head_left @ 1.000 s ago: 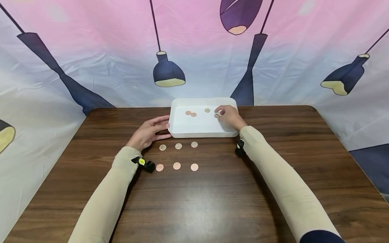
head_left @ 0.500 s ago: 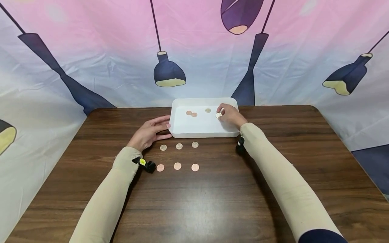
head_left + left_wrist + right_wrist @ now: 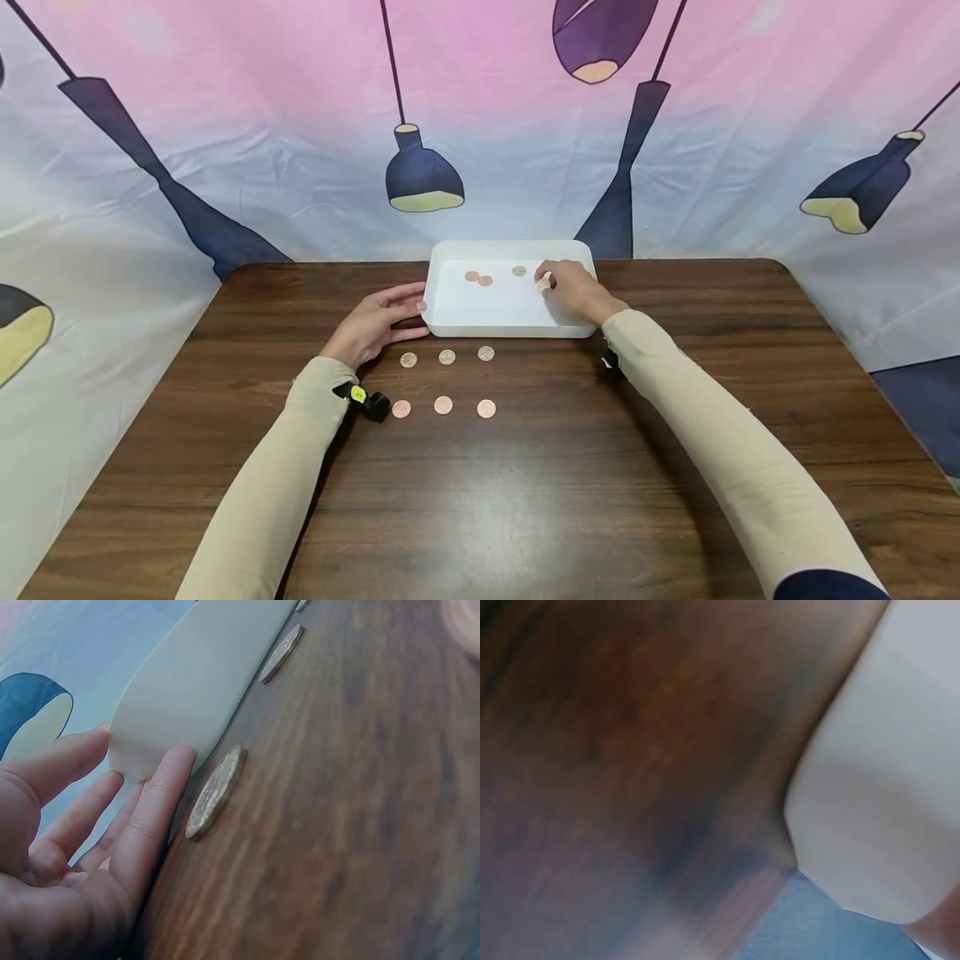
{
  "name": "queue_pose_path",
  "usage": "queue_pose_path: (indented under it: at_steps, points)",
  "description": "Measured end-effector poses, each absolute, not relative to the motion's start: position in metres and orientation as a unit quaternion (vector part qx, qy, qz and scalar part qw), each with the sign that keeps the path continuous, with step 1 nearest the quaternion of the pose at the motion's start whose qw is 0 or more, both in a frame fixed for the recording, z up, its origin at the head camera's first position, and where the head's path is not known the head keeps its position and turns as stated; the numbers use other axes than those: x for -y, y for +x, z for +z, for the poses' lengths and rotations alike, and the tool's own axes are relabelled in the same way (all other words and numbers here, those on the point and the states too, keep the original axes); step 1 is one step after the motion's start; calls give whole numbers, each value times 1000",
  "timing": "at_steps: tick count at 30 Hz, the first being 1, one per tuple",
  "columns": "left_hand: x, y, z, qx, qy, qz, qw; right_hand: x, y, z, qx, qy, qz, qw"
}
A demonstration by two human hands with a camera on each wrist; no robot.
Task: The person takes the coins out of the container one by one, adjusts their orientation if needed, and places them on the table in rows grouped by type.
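My left hand (image 3: 372,322) rests its spread, fairly straight fingers against the left end of a white tray (image 3: 510,321); the left wrist view shows the fingertips (image 3: 180,757) right at its corner. Over the tray's right part, my right hand (image 3: 576,287) pinches a pale gold coin (image 3: 543,285) between thumb and fingers. Just left of it lies another gold coin (image 3: 519,271), and farther left two copper coins (image 3: 472,276) overlap. The right wrist view catches mostly the tray's outer wall (image 3: 877,765), with little of the hand.
On the brown wooden table (image 3: 480,500), in front of the tray, are a row of three gold coins (image 3: 447,357) and a nearer row of three copper coins (image 3: 443,405). A printed cloth (image 3: 300,167) hangs behind the table's far edge.
The gold coin at my right fingertips has been tilted up and pinched, while the right wrist has shifted slightly rightward. My left hand keeps its place at the tray; the head view has moved a little.
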State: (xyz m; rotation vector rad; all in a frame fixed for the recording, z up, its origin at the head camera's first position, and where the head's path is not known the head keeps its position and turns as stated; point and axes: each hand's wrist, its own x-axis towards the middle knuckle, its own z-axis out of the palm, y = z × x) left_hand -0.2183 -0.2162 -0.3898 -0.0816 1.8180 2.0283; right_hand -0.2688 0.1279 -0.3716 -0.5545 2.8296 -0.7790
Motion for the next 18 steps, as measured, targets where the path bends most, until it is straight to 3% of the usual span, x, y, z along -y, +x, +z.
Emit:
queue_pose_path:
  at_steps: [18]
  points:
    - [209, -218, -384, -681, -25, 709, 178, -134, -273, -373, -944, -222, -234, 64]
